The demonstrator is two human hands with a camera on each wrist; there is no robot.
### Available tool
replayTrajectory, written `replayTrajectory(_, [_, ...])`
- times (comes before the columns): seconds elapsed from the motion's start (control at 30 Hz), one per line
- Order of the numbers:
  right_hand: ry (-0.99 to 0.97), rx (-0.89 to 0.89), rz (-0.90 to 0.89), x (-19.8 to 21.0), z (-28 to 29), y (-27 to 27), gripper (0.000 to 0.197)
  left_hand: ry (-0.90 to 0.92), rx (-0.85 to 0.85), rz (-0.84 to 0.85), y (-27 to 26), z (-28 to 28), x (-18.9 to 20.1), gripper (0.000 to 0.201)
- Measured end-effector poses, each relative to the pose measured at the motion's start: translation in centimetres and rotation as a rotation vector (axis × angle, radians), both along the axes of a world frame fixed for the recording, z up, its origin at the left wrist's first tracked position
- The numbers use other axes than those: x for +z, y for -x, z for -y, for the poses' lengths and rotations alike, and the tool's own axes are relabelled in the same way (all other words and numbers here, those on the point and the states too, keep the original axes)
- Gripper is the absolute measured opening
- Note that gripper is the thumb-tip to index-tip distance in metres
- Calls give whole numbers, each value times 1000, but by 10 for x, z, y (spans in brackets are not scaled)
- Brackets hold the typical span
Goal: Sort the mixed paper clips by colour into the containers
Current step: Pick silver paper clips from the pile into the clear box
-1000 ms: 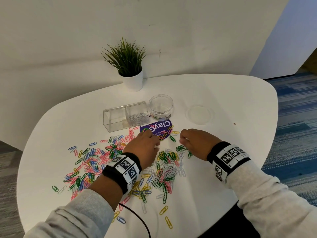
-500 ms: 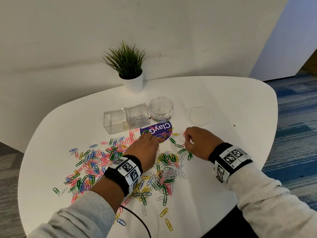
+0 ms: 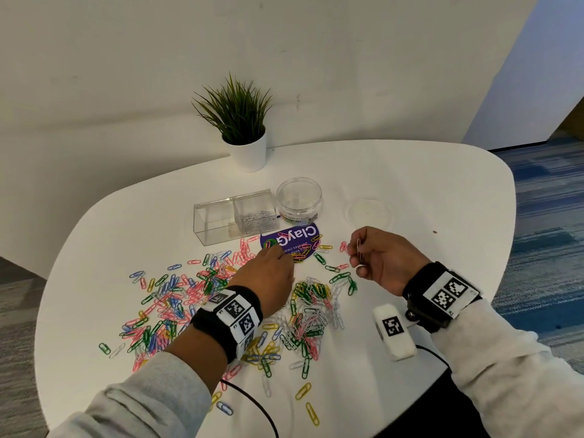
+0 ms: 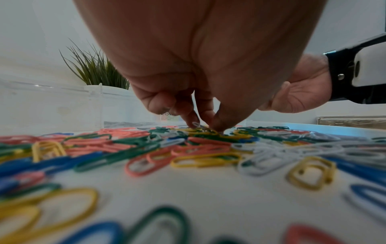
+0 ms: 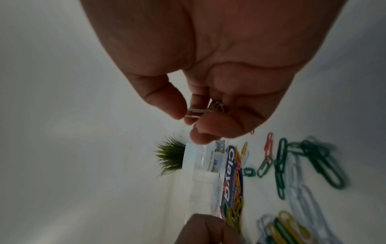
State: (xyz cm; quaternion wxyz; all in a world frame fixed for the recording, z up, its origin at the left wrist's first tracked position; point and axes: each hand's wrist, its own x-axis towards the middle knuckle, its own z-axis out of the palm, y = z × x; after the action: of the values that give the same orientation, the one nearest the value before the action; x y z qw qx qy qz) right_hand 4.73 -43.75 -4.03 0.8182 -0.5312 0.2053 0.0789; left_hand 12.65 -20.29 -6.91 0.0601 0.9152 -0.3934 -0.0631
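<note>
A person sits at a white table (image 3: 410, 191) strewn with mixed paper clips (image 3: 196, 295) in pink, green, blue, yellow and white, spread across the near and left part of the tabletop. At the far side of the pile stand the containers: a clear two-part box (image 3: 234, 216), whose right compartment already holds a heap of pale clips while the left compartment seems bare, and just to its right a round clear jar (image 3: 299, 200); a shallow clear lid (image 3: 368, 211) lies further right. The picking step is in hand, and most of the sorting is plainly still to do. The left hand (image 3: 265, 273) reaches down into the far edge of the pile, beside a purple round label (image 3: 292, 241). The right hand (image 3: 384, 259) is raised off the table to the right, pinching a pale clip (image 3: 359, 251) upright between thumb and fingers. Its next move likely calls for carrying that clip left and far to the compartment of pale clips and letting it fall there. The left wrist view adds what the head view hides: the left fingertips (image 4: 194, 120) pinched on a whitish clip at the table surface. The right wrist view suggests a second clip (image 5: 218, 107) tucked in the right palm, though it is dim. A potted plant (image 3: 235, 121) stands at the far edge.
</note>
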Motion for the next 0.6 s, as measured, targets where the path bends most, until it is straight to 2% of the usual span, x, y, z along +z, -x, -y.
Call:
replayTrajectory(0.07, [94,38,-41,-4,-1,-1,24,29,-10,-19,2,1,6,10])
replayTrajectory(0.1, [218,80,-46,-6,-2,-2,23,43,-10,-32,2,2,10,9])
replayTrajectory(0.13, [430,156,-28,-6,-2,-2,21,60,-10,-51,3,3,14,11])
replayTrajectory(0.2, [999,403,45,-8,-3,-1,14,84,-26,-113,3,5,21,28])
replayTrajectory(0.23, [1216,521,76,-8,-5,0,9,75,-48,-138,2,7,23,36])
replayTrajectory(0.27, [1346,601,86,-7,-8,2,6,46,-72,-151,2,10,24,38])
replayTrajectory(0.4, [1453,675,51,-10,-10,7,12,-48,-114,-166,1,22,22,33])
replayTrajectory(0.5, [1476,666,23,-10,-11,9,6,-79,-87,-185,2,22,22,28])
replayTrajectory(0.6, [1498,695,36,-10,-11,12,10,-87,-34,-178,-1,13,24,25])
